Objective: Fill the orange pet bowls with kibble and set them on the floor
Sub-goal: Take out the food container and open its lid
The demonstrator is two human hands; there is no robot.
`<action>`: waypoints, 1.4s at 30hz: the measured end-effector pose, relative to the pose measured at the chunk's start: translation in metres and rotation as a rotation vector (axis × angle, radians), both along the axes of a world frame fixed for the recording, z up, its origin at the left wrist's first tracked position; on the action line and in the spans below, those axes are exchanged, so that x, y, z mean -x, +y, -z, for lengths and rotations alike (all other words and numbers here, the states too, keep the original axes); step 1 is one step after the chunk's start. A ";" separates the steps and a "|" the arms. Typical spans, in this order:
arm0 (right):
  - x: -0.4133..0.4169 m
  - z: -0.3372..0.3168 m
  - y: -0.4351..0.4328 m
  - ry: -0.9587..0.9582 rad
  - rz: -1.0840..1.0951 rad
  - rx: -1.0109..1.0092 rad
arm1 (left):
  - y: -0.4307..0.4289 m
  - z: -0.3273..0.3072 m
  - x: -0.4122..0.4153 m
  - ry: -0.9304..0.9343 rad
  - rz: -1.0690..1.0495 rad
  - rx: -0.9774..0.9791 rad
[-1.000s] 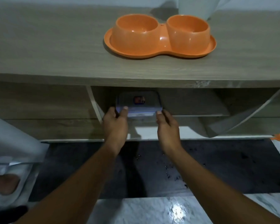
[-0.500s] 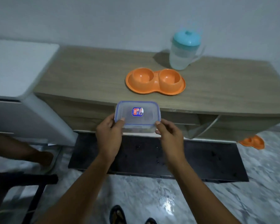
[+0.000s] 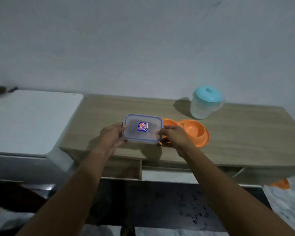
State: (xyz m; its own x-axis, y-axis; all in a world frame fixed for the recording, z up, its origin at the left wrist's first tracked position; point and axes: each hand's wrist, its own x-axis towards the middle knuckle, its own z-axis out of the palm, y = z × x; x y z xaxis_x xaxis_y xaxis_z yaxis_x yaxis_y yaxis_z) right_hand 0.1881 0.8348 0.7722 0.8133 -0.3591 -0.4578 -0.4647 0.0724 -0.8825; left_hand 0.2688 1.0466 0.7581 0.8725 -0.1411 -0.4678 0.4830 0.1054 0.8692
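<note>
A clear lidded plastic container [image 3: 142,128] with a blue-rimmed lid and a red-blue sticker is held just above the wooden cabinet top [image 3: 237,133]. My left hand [image 3: 111,137] grips its left side and my right hand [image 3: 174,137] its right side. Something dark shows dimly through the lid. The orange double pet bowl [image 3: 193,131] rests on the cabinet top right behind and to the right of the container, its left bowl partly hidden by the container and my right hand. Both bowls look empty.
A clear jug with a teal lid [image 3: 205,102] stands at the back of the cabinet near the wall. A white appliance top [image 3: 29,120] adjoins the cabinet on the left. A dark mat [image 3: 160,201] lies on the floor below, and an orange object [image 3: 280,183] sits at lower right.
Both hands pulled the container out of the cabinet's lower shelf and raised it over the cabinet top, beside the orange bowls. The view rose from a crouch to standing.
</note>
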 end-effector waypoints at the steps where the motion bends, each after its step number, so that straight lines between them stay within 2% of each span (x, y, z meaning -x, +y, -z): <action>1: -0.017 0.004 0.001 0.026 0.001 0.003 | 0.003 0.004 -0.015 0.014 0.022 -0.012; 9: -0.106 0.032 0.002 0.217 -0.038 0.122 | 0.021 0.041 -0.103 0.116 0.289 -0.052; 13: -0.132 0.035 -0.003 0.294 -0.078 0.203 | 0.019 0.053 -0.131 0.183 0.341 -0.046; 18: -0.149 0.041 -0.005 0.365 -0.088 0.124 | 0.021 0.062 -0.151 0.195 0.395 -0.023; 24: -0.150 0.040 -0.012 0.385 -0.117 0.044 | 0.026 0.058 -0.161 0.046 0.415 -0.204; 25: -0.151 0.040 -0.011 0.351 -0.089 0.086 | 0.025 0.058 -0.161 0.037 0.419 -0.208; 28: -0.155 0.042 -0.010 0.275 -0.090 0.423 | 0.019 0.054 -0.161 -0.021 0.409 -0.236; 30: -0.151 0.049 -0.004 0.246 -0.061 0.564 | 0.018 0.056 -0.162 -0.033 0.386 -0.266; 32: -0.135 0.055 0.011 0.210 0.072 0.686 | 0.018 0.057 -0.163 -0.047 0.377 -0.364; 34: -0.112 0.054 0.039 0.095 0.270 0.721 | 0.014 0.052 -0.167 -0.175 0.396 -0.463; 36: -0.094 0.052 0.072 0.001 0.397 0.593 | 0.004 0.044 -0.176 -0.292 0.426 -0.474; 39: -0.091 0.068 0.103 0.115 0.419 0.083 | -0.014 0.039 -0.193 -0.318 0.630 -0.522; 42: -0.096 0.078 0.110 0.098 0.456 -0.397 | -0.030 0.039 -0.200 -0.260 0.855 -0.716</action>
